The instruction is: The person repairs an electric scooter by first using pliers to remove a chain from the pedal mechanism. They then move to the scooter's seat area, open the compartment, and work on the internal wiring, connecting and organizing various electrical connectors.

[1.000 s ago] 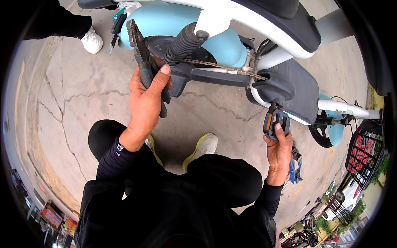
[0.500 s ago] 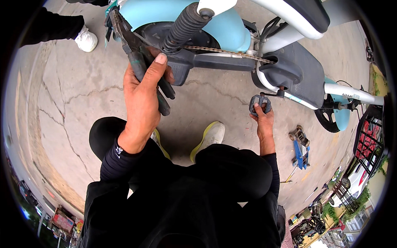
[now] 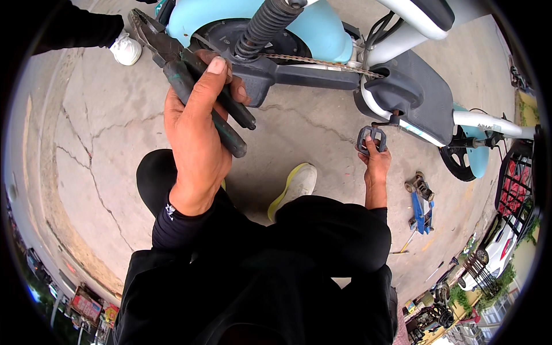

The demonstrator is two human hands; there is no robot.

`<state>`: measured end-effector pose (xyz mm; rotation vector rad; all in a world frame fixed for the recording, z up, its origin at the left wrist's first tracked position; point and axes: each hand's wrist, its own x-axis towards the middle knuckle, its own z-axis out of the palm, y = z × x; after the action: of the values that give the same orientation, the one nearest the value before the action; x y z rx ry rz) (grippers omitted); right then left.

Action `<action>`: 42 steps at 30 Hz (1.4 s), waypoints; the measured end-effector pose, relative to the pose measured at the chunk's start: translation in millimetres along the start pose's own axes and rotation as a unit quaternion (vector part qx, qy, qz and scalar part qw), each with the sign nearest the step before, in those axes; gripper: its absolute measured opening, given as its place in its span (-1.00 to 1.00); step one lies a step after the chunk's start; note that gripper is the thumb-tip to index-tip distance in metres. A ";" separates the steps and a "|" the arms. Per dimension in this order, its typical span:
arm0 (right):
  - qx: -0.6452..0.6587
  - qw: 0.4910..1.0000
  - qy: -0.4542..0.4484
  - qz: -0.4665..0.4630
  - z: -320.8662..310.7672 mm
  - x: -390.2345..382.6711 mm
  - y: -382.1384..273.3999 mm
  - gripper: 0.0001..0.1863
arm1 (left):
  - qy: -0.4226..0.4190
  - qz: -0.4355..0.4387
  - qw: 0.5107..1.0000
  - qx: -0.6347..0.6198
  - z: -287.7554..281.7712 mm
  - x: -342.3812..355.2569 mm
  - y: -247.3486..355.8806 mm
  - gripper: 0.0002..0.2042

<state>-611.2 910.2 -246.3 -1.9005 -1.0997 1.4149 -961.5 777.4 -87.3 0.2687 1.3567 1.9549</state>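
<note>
My left hand is closed round the dark handles of a pair of pliers, whose jaws point up and to the left. On the right, my right hand grips a grey bicycle-type pedal on its crank. Ahead of me stands a light blue and white electric bike. Its rusty chain runs from the rear wheel area into the dark plastic cover. A black ribbed shock absorber rises beside the pliers. Part of the left palm's grip is hidden behind the fingers.
A blue floor jack lies on the cracked concrete at the right. Another person's white shoe and dark trouser leg are at the upper left. My own shoe is below the bike. A white car stands at the far right.
My left hand and the pliers have tilted further left, with the jaws now farther from the bike. My right hand and the pedal have shifted slightly right in view.
</note>
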 end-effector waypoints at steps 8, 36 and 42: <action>0.038 0.992 0.097 -0.065 -66.5 9.1 -31.6 -0.69 | -0.002 0.002 1.000 -0.011 2.4 -5.1 -0.9 -0.83; 0.077 0.983 -0.011 -0.165 -33.3 -71.0 -126.5 -0.60 | -0.006 0.003 1.000 -0.005 2.7 -4.5 -11.2 -0.84; 0.088 0.986 -0.062 -0.125 3.2 -85.6 -122.6 -0.63 | 0.010 -0.001 0.999 -0.034 6.4 0.2 -16.1 -0.82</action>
<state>-661.2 903.1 -105.6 -1.5127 -1.1815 1.4489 -951.0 785.1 -98.8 0.2160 1.2988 2.0036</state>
